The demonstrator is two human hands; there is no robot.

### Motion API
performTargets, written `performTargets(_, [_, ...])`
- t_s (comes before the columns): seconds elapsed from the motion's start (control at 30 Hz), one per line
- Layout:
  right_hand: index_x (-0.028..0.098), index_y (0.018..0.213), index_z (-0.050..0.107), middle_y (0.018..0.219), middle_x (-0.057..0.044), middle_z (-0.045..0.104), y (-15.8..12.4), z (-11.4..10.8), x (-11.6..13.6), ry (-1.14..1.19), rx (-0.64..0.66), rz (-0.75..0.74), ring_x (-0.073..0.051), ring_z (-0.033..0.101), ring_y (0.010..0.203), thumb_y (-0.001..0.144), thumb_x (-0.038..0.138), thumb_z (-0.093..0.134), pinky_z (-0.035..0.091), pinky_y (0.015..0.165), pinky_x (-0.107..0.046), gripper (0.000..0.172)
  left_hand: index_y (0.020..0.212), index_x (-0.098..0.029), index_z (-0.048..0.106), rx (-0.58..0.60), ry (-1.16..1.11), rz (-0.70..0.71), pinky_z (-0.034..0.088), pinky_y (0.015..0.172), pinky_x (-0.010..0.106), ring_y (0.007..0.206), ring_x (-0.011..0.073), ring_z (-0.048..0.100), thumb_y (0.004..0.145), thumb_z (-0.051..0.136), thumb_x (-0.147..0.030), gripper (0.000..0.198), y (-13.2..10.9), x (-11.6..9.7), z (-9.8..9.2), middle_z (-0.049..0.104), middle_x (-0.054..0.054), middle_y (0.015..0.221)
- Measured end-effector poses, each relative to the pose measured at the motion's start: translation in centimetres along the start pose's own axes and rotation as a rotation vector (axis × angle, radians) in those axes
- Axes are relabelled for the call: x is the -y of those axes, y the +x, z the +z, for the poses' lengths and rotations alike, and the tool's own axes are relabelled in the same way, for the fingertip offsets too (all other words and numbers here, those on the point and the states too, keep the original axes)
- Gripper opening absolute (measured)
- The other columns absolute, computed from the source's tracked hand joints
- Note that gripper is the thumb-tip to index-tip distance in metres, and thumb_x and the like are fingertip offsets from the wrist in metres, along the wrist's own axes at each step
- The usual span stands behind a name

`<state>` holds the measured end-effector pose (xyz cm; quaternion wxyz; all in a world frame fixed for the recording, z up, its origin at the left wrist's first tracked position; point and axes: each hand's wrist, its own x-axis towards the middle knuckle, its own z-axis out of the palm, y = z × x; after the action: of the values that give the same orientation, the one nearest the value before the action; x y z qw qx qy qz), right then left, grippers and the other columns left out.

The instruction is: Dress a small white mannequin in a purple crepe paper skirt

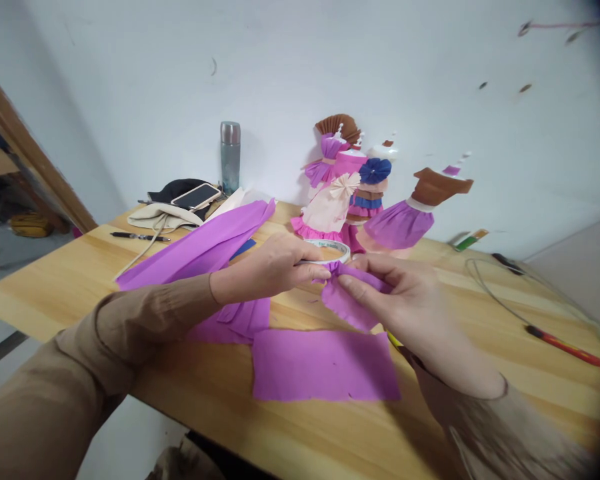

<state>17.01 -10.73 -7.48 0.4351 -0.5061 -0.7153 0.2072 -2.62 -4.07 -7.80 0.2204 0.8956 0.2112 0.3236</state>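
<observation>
Both hands meet over the middle of the table on one piece of purple crepe paper. My left hand pinches its gathered top edge between thumb and fingers. My right hand grips the same piece further right, thumb in front. Just behind my fingers lies a white tape roll; whether my left hand touches it I cannot tell. A flat purple crepe paper rectangle lies on the table below my hands. More folded purple crepe paper is spread out beyond my left forearm.
Small dress forms in paper dresses stand at the back, one brown-and-purple dress leaning right. A thermos, phone and pen are at back left. A red-handled tool with a cord lies right. The table's front edge is near.
</observation>
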Motion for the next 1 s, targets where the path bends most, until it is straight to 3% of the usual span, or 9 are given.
performTargets(0.23, [0.023, 0.073, 0.069, 0.059, 0.000, 0.063, 0.3, -0.4, 0.0, -0.088, 0.075, -0.048, -0.015, 0.054, 0.049, 0.080, 0.033, 0.071, 0.042, 0.044, -0.027, 0.013, 0.073, -0.014, 0.070, -0.025, -0.018, 0.038, 0.035, 0.057, 0.020, 0.060, 0.0069, 0.050, 0.095, 0.058, -0.032, 0.030, 0.0, 0.0, -0.1, 0.062, -0.002, 0.065])
performTargets(0.43, [0.023, 0.059, 0.058, 0.055, 0.000, 0.055, 0.5, -0.7, 0.1, -0.177, 0.043, -0.084, -0.014, 0.046, 0.050, 0.075, 0.024, 0.067, 0.036, 0.045, -0.027, 0.018, 0.072, -0.015, 0.074, -0.026, 0.013, -0.037, 0.036, 0.059, 0.020, 0.056, 0.0067, 0.043, 0.092, 0.061, -0.030, 0.029, -0.1, -0.3, -0.3, 0.058, -0.003, 0.058])
performTargets(0.57, [0.023, 0.073, 0.067, 0.062, 0.000, 0.062, 0.5, -0.7, 0.5, -0.073, 0.133, -0.047, -0.014, 0.048, 0.051, 0.074, 0.020, 0.063, 0.037, 0.044, -0.027, 0.006, 0.072, -0.015, 0.076, -0.016, -0.054, -0.044, 0.035, 0.058, 0.020, 0.057, 0.0065, 0.045, 0.092, 0.060, -0.029, 0.029, -0.2, -0.4, -0.4, 0.060, -0.002, 0.059])
performTargets(0.77, [0.024, 0.073, 0.069, 0.065, 0.000, 0.065, 0.6, -0.8, 0.0, -0.117, 0.090, -0.064, -0.015, 0.053, 0.052, 0.071, 0.015, 0.058, 0.040, 0.046, -0.028, 0.014, 0.066, -0.012, 0.069, -0.016, -0.034, -0.098, 0.029, 0.053, 0.022, 0.053, 0.0059, 0.037, 0.091, 0.060, -0.033, 0.034, -0.1, -0.2, -0.4, 0.051, -0.004, 0.054])
performTargets(0.9, [0.024, 0.071, 0.064, 0.058, 0.001, 0.061, 0.6, -1.2, 0.0, -0.253, 0.103, -0.133, -0.016, 0.052, 0.052, 0.074, 0.019, 0.063, 0.040, 0.049, -0.030, 0.006, 0.063, -0.012, 0.064, 0.014, -0.048, -0.085, 0.029, 0.053, 0.022, 0.053, 0.0059, 0.037, 0.091, 0.059, -0.031, 0.035, 0.0, -0.6, -0.5, 0.047, -0.005, 0.054])
performTargets(1.0, [0.025, 0.072, 0.063, 0.059, 0.001, 0.059, 0.3, -1.4, 0.3, -0.286, 0.057, -0.169, -0.016, 0.050, 0.052, 0.079, 0.031, 0.069, 0.040, 0.049, -0.030, 0.011, 0.062, -0.012, 0.061, 0.016, -0.037, -0.068, 0.029, 0.054, 0.022, 0.054, 0.0060, 0.040, 0.091, 0.059, -0.027, 0.033, 0.0, -0.6, -0.5, 0.048, -0.005, 0.054])
